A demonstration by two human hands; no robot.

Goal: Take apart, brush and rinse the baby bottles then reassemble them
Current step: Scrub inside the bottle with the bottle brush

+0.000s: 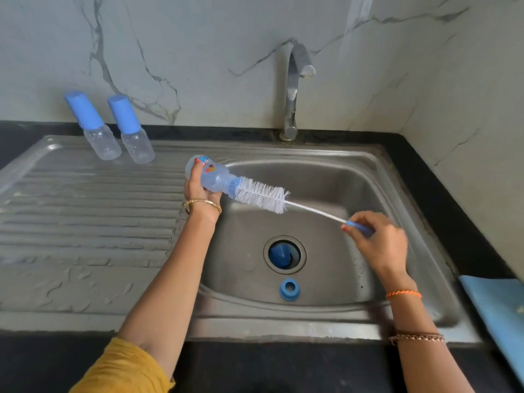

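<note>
My left hand (pixel 198 188) grips a clear baby bottle body (pixel 211 174) with a printed picture, held on its side over the sink's left rim, mouth pointing right. A white bottle brush (pixel 262 195) has its tip at the bottle's mouth, most bristles outside. My right hand (pixel 377 239) pinches the brush's blue handle (pixel 361 227) over the basin. A blue screw ring (pixel 289 289) lies on the basin floor near the front. A blue cap (pixel 282 255) sits in the drain. Two capped bottles (pixel 93 127) (pixel 131 130) stand on the drainboard at the back left.
The steel sink (pixel 397 177) has a ribbed, wet drainboard (pixel 85 208) on its left. A chrome tap (pixel 293 89) rises behind the basin, no water running. A blue cloth (pixel 499 307) lies on the black counter at the right. Marble wall behind and to the right.
</note>
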